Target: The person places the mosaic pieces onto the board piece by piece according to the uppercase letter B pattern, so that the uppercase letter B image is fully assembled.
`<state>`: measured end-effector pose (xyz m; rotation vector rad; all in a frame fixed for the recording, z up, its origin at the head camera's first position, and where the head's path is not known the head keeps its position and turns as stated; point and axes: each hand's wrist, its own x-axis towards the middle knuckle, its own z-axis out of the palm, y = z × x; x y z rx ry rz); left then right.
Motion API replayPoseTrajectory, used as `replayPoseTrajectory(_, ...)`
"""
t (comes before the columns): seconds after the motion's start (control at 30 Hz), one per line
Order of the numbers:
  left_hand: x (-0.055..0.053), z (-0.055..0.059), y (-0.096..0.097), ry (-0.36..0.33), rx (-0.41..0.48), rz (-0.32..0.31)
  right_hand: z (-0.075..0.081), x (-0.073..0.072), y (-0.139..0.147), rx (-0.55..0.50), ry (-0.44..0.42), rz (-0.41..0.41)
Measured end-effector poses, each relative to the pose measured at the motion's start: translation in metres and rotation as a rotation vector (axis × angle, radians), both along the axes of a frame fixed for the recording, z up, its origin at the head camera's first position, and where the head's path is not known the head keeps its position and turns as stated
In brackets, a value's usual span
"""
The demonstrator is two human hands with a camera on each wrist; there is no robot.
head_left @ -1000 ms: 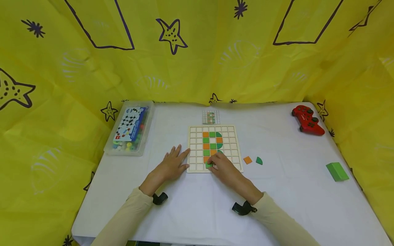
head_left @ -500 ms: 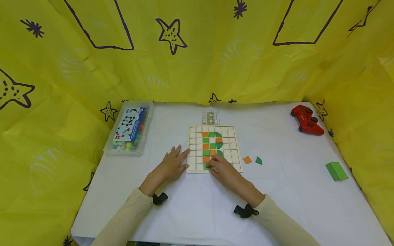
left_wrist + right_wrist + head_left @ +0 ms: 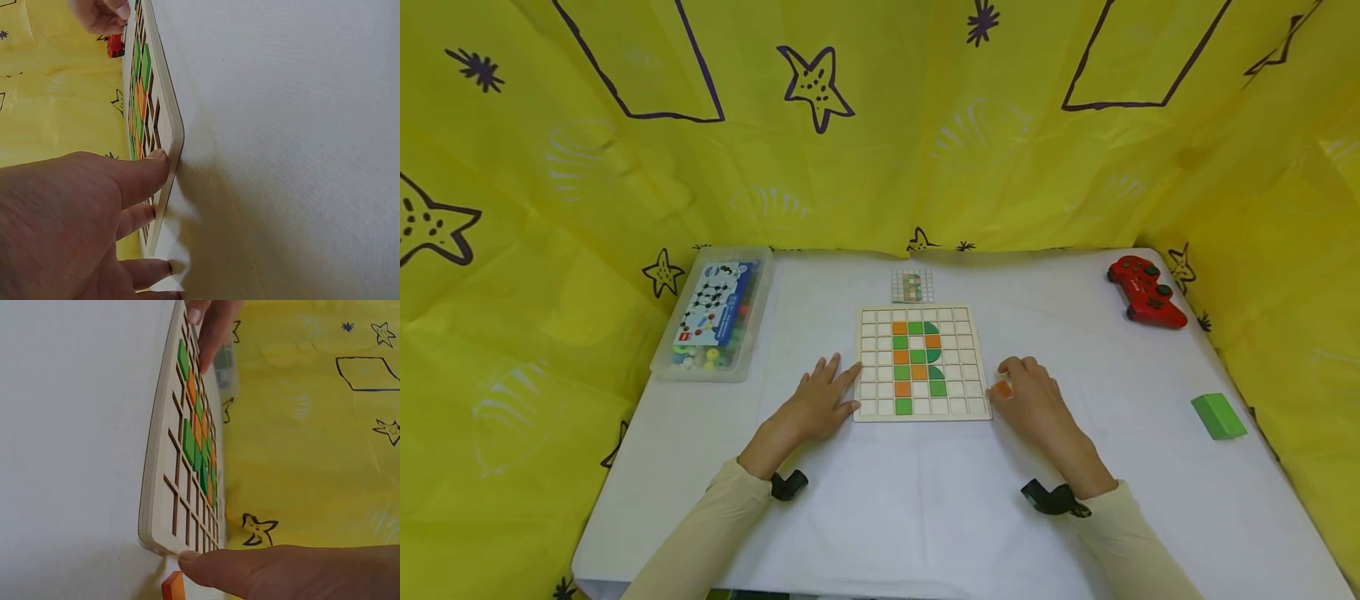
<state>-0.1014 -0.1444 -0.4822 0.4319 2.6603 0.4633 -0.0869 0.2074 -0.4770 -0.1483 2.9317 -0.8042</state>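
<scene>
A pale wooden grid board (image 3: 955, 392) lies on the white table, with green and orange tiles (image 3: 917, 356) set in its cells. The left hand (image 3: 820, 406) rests spread at the board's left edge, its thumb (image 3: 156, 164) touching the near left corner. Right of the board, the right hand (image 3: 1033, 400) hovers over a loose orange square tile (image 3: 1002, 388). In the right wrist view, the thumb tip is beside the board's corner and a small gap separates it from the orange tile (image 3: 174, 587). The green quarter-round tile seen earlier is hidden behind the right hand.
Behind the board lies a small pattern card (image 3: 912, 286). A clear plastic box (image 3: 752, 333) of coloured pieces stands at the left. A red game controller (image 3: 1146, 292) and a green block (image 3: 1219, 416) are at the right. Yellow cloth (image 3: 880, 183) hangs round the table.
The right hand has let go of the green tile at the board's bottom row and moved right to the loose orange tile. The left hand has stayed in place.
</scene>
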Motion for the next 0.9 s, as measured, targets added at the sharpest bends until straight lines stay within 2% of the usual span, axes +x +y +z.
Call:
replayPoseTrajectory(0.13, 0.001, 0.0, -0.001, -0.001, 0.006, -0.002, 0.0, 0.0, 0.011, 0.068, -0.026, -0.008)
replayPoseTrajectory(0.27, 0.001, 0.0, -0.002, 0.005, 0.013, -0.003, -0.004, -0.004, 0.016, 0.067, -0.006, 0.019)
replayPoseTrajectory(0.6, 0.001, -0.003, -0.003, 0.01, 0.022, -0.006, -0.019, -0.032, 0.032, -0.124, -0.03, 0.098)
replayPoseTrajectory(0.9, 0.001, -0.001, -0.002, 0.006, 0.017, -0.001, -0.022, -0.043, 0.028, -0.175, -0.022, 0.096)
